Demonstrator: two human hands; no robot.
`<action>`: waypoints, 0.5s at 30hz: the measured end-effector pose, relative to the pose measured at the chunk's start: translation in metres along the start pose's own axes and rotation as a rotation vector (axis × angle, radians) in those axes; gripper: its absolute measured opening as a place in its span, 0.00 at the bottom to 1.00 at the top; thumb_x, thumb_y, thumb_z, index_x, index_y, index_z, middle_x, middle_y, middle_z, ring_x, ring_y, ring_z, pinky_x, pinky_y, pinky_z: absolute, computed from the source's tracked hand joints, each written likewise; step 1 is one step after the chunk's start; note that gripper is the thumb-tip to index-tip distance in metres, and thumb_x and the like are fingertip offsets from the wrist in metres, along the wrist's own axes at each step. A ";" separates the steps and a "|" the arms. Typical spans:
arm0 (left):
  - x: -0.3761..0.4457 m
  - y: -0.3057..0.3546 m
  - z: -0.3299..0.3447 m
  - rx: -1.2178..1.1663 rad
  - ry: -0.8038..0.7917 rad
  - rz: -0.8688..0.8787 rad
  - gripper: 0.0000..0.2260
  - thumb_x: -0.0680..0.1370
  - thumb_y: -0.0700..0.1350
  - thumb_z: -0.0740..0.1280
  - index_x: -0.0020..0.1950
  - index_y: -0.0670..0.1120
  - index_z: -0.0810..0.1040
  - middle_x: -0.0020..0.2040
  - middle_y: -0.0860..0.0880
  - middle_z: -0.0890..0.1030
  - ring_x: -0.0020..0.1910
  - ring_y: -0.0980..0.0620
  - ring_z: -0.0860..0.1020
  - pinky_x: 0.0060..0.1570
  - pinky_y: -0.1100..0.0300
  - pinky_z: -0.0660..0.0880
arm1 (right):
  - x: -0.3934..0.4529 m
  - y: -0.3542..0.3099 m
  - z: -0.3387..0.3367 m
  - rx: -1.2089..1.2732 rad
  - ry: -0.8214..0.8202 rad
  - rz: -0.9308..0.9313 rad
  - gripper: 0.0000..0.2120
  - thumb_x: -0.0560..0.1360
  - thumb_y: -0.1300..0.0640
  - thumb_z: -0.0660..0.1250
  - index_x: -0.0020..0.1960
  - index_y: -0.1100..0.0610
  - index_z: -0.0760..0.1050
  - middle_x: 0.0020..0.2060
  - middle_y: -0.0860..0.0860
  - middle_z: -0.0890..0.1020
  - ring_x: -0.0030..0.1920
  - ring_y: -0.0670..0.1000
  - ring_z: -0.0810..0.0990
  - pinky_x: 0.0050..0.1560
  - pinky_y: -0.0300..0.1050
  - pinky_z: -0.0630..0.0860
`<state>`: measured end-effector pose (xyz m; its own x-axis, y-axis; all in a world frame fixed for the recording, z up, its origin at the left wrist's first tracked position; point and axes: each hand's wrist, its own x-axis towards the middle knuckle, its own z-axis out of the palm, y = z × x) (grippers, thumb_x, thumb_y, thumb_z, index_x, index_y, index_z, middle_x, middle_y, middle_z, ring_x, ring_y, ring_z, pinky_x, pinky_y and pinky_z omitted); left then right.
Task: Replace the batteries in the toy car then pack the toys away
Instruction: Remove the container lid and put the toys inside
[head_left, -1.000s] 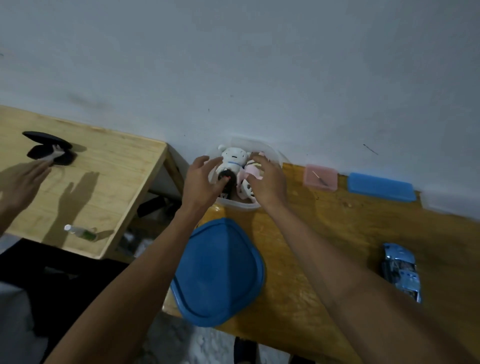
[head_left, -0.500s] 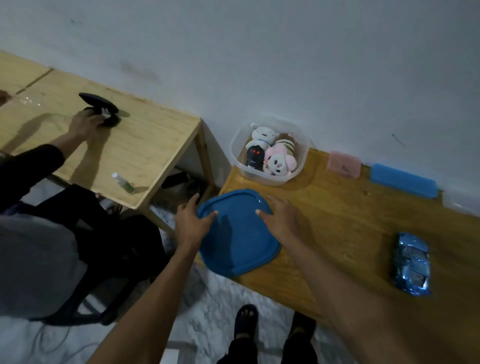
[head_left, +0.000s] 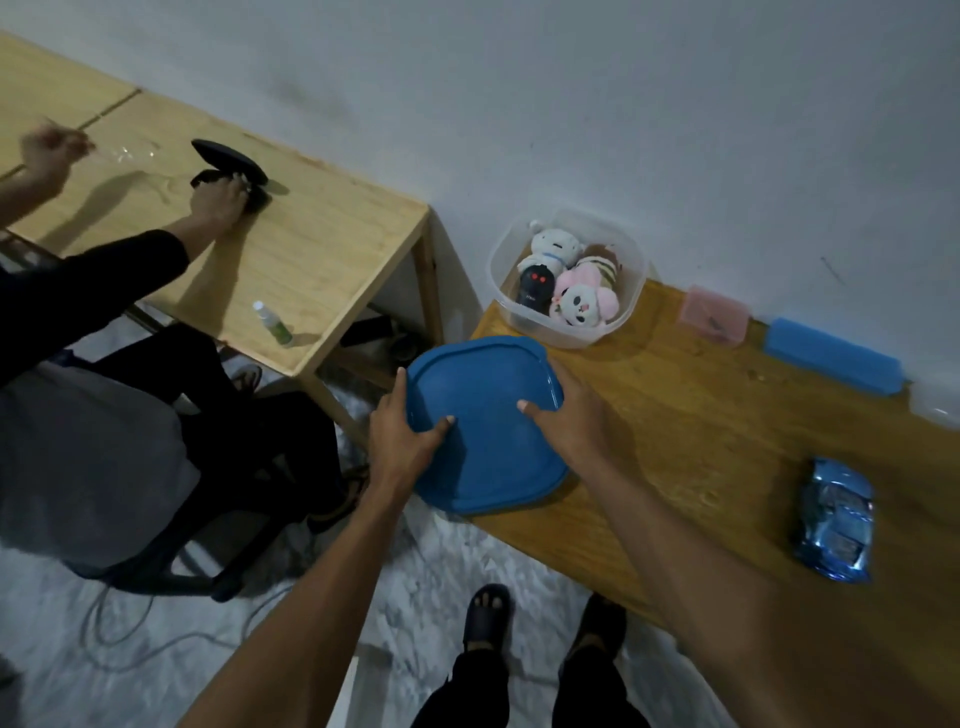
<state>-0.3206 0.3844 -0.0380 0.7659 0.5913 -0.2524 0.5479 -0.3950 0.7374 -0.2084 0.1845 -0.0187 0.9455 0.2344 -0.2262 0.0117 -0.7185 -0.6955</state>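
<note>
Hands gripped the blue lid (head_left: 485, 431) from both sides: the left hand (head_left: 402, 434) curled over its left edge with the thumb on top, and the right hand (head_left: 569, 421) clamped its right edge likewise. Just beyond the lid sat the clear container (head_left: 626, 260), uncovered, with the plush toys (head_left: 571, 280) packed inside it. Well to the right of the lid, the blue toy car (head_left: 834, 519) lay on the wooden table (head_left: 701, 431). Beyond the lid and to its right, by the wall, stood a small pink box (head_left: 714, 314) and a blue case (head_left: 831, 356).
</note>
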 end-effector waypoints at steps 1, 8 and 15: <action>0.002 0.006 -0.003 -0.015 -0.006 0.023 0.48 0.71 0.59 0.77 0.83 0.50 0.56 0.71 0.43 0.72 0.69 0.41 0.72 0.64 0.45 0.74 | 0.001 -0.002 -0.003 0.008 0.013 -0.017 0.39 0.72 0.46 0.77 0.78 0.49 0.64 0.71 0.51 0.74 0.70 0.54 0.72 0.68 0.52 0.72; 0.039 0.074 -0.012 -0.004 -0.081 0.220 0.55 0.68 0.60 0.79 0.84 0.51 0.48 0.73 0.43 0.65 0.71 0.43 0.68 0.64 0.51 0.70 | 0.024 -0.024 -0.043 0.060 0.171 -0.057 0.39 0.73 0.47 0.75 0.79 0.44 0.60 0.71 0.51 0.70 0.70 0.54 0.70 0.64 0.49 0.72; 0.112 0.155 0.007 0.087 -0.165 0.365 0.56 0.64 0.60 0.82 0.83 0.52 0.53 0.69 0.42 0.64 0.69 0.40 0.68 0.69 0.46 0.70 | 0.083 -0.025 -0.086 0.017 0.351 0.045 0.40 0.74 0.44 0.73 0.80 0.45 0.58 0.68 0.54 0.71 0.68 0.55 0.70 0.61 0.49 0.72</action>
<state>-0.1471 0.3842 0.0435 0.9551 0.2834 -0.0858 0.2509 -0.6207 0.7428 -0.1019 0.1653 0.0389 0.9992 -0.0389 -0.0107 -0.0352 -0.7112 -0.7022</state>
